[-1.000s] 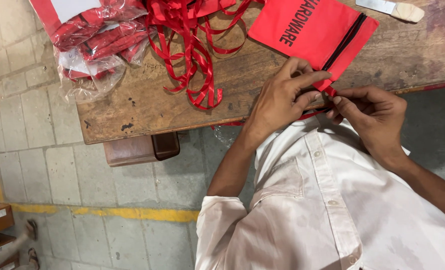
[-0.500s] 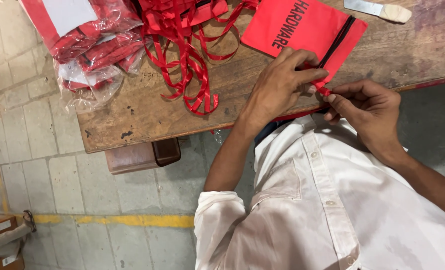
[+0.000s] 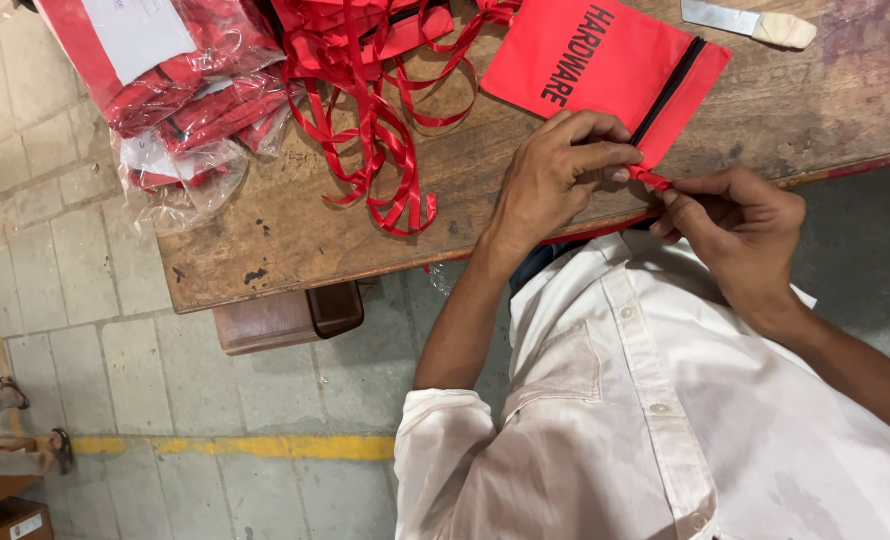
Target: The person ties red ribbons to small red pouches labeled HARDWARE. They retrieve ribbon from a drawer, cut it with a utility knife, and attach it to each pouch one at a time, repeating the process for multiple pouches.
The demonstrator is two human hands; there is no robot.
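Starting at the far left, clear crinkled plastic bags (image 3: pixel 180 120) stuffed with folded red fabric are slumping over the corner of the worn wooden table (image 3: pixel 295 240), whose scuffed, stained planks are showing dark chips near the edge. Just right of the bags, a tangle of glossy red ribbons (image 3: pixel 375 130) is curling in loose loops across the wood, some strands trailing down toward the table's front edge. Further right, a flat rectangular red fabric pouch (image 3: pixel 590 55) with a black zipper along one side is lying tilted on the table, its lower corner reaching the front edge. The left hand (image 3: pixel 555 180) is resting on that lower corner, fingers curled and pinching the pouch's end near the zipper. Touching it from the right, the right hand (image 3: pixel 740 225) is gripping a narrow red ribbon strip (image 3: pixel 653 180) between thumb and fingertips, right at the zipper's end, so both hands are meeting at the table's edge. Above the right hand, near the far side of the table, a flat metal blade with a pale wrapped handle (image 3: pixel 750 22) is lying well apart from the pouch. Below, the person's creased white buttoned shirt (image 3: pixel 665 420) is filling the lower right.
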